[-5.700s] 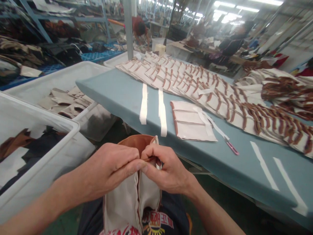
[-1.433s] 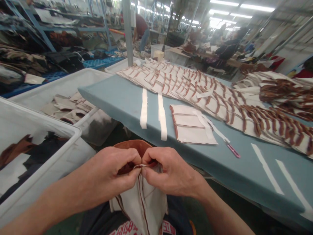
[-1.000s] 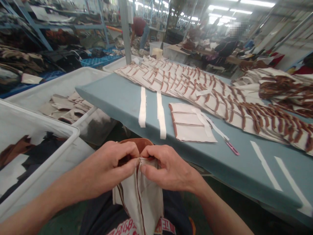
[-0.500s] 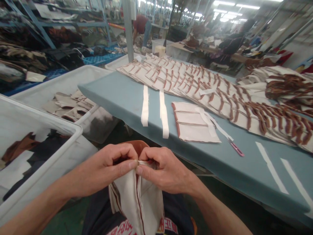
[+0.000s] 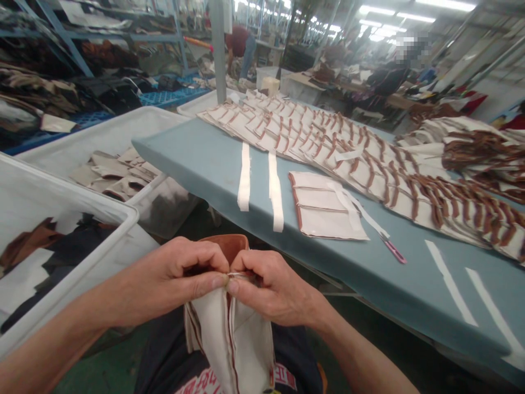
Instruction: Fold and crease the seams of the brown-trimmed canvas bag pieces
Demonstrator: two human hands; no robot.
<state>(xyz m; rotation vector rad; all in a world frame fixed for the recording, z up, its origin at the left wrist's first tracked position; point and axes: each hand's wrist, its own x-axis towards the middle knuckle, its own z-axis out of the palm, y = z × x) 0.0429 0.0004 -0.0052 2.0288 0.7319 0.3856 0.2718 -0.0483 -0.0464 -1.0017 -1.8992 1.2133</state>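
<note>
Over my lap hangs a cream fabric bag piece (image 5: 211, 328) with brown-edged seams and a brown inner side at its top. My left hand (image 5: 192, 271) pinches its upper edge between thumb and fingers. Right beside it, my right hand (image 5: 266, 282) pinches the same edge, the two thumbs nearly touching at the seam. What lies between the fingertips is too small to make out. On the table, a flat cream panel (image 5: 324, 219) with brown trim lies beyond my hands, and pink-handled snips (image 5: 394, 250) rest to its right.
Rows of overlapping cream panels (image 5: 311, 131) cover the far side of the blue-green table (image 5: 197, 158). White strips (image 5: 244, 180) lie near its front edge. At left stand white bins (image 5: 133, 216) holding fabric pieces. Other people are in the background.
Both hands keep their pinch on the bag piece and have shifted only very slightly. The view has tilted a little.
</note>
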